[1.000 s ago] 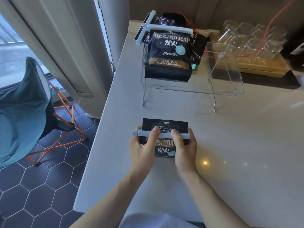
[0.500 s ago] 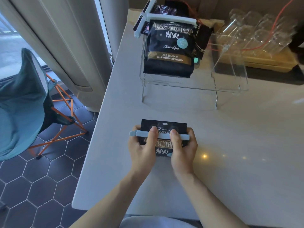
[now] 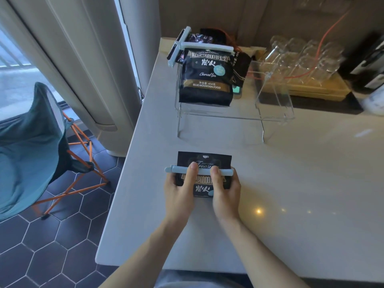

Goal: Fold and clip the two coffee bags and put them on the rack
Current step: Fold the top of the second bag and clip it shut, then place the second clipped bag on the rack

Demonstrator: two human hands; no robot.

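Note:
A black coffee bag (image 3: 204, 161) lies flat on the pale counter in front of me, with a pale blue bar clip (image 3: 176, 169) across it. My left hand (image 3: 179, 191) grips the bag's left side, thumb pressed on the clip. My right hand (image 3: 225, 193) holds the right side, its thumb on the clip too. Further back, a second black coffee bag (image 3: 206, 80) hangs on the clear acrylic rack (image 3: 272, 119), a white clip (image 3: 207, 47) closing its top.
The counter's left edge (image 3: 133, 163) drops to a dark hex-tiled floor with a teal folding chair (image 3: 31, 142). Upturned glasses on a wooden tray (image 3: 311, 88) stand back right, with an orange cable (image 3: 332, 23) over them. A dark pouch (image 3: 242, 67) sits behind the rack.
Both hands keep their grip on the bag and clip; only the camera view has shifted slightly.

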